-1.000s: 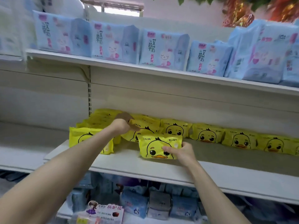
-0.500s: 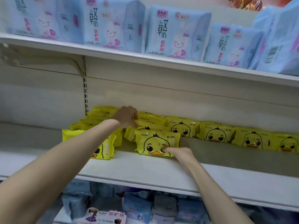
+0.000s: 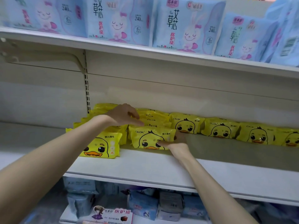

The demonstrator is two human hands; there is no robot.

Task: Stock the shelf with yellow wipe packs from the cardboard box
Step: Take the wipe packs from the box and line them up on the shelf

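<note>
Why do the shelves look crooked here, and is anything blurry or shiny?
Head view: the wide lens slants and bows the upper shelf edge; the blue packs at top left are soft; the front wipe pack is sharp, with small glints on the foil packs to its right; the bottom shelf goods sit in shade.

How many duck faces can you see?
6. One on the left pack, one on the middle pack, four along the row to its right, the last cut off. The stack behind may hide more.
</note>
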